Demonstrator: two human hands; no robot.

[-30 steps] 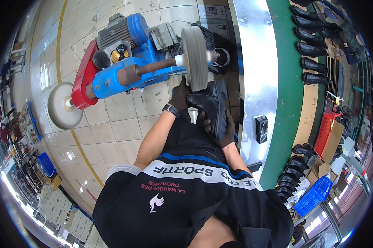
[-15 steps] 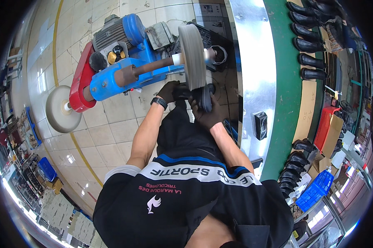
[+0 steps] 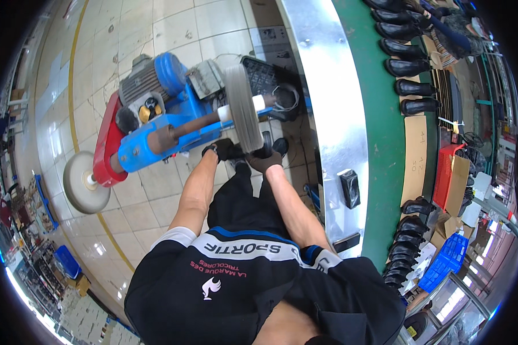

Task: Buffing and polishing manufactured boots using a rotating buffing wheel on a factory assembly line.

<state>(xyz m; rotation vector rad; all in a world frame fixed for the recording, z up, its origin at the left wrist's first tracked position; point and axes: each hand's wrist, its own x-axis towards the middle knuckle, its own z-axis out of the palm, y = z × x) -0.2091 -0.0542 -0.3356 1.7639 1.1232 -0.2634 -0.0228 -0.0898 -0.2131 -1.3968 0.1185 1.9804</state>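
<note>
Both my hands wear dark gloves and meet at the lower rim of a grey buffing wheel (image 3: 241, 95), whose face looks streaked as if spinning. My right hand (image 3: 266, 163) is closed round a black shoe (image 3: 266, 146), held on edge against the wheel's right side. On the wheel's other side my left hand (image 3: 226, 150) curls round the dark far part of the same shoe. Glove and shoe blend there, and the wheel hides the middle of the shoe.
The wheel's shaft runs from a blue machine (image 3: 149, 141) with a red belt guard (image 3: 106, 141) and a second pale wheel (image 3: 85, 181). Right of me, a metal-edged bench (image 3: 336, 86) borders a green surface (image 3: 379, 155) with rows of black shoes (image 3: 411, 87).
The view has shifted, so the machine appears lower and further left. My right hand has come closer to my left, and the shoe is turned, showing a narrower side.
</note>
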